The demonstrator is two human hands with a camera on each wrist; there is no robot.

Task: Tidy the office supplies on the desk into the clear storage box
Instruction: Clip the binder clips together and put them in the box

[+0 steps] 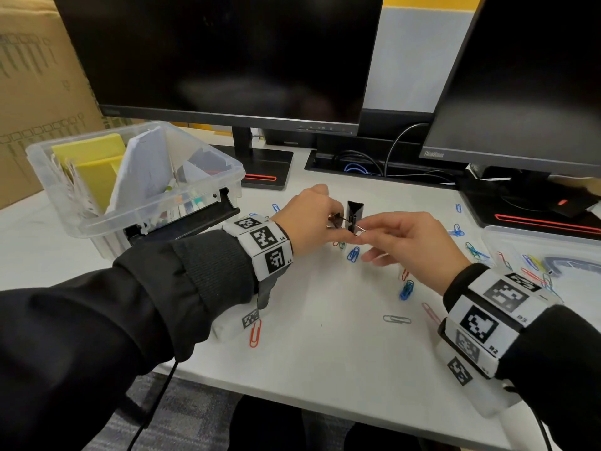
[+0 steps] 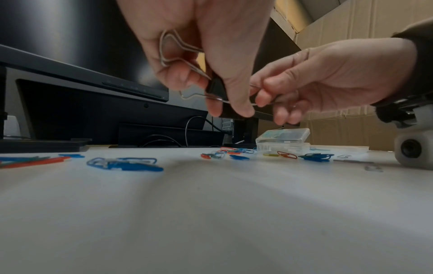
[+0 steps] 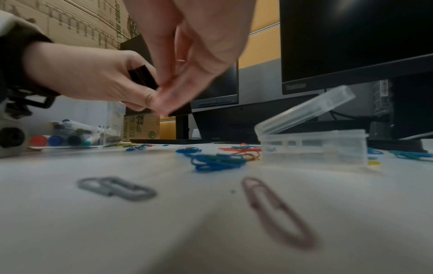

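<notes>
A black binder clip (image 1: pixel 354 212) with silver wire handles is held above the desk between both hands. My left hand (image 1: pixel 330 219) grips its body and one handle, which shows in the left wrist view (image 2: pixel 216 89). My right hand (image 1: pixel 366 234) pinches the other wire handle from the right. In the right wrist view the clip (image 3: pixel 143 76) is mostly hidden by fingers. The clear storage box (image 1: pixel 156 209) stands at the left rear, holding yellow pads, paper and markers. Coloured paper clips (image 1: pixel 353 254) lie scattered on the white desk.
Two dark monitors (image 1: pixel 227 60) stand behind the hands, with cables between their bases. A small clear case (image 3: pixel 314 146) with a raised lid sits at the right. A red paper clip (image 1: pixel 255 333) and a grey one (image 1: pixel 396 319) lie near the front. Cardboard boxes stand at the left.
</notes>
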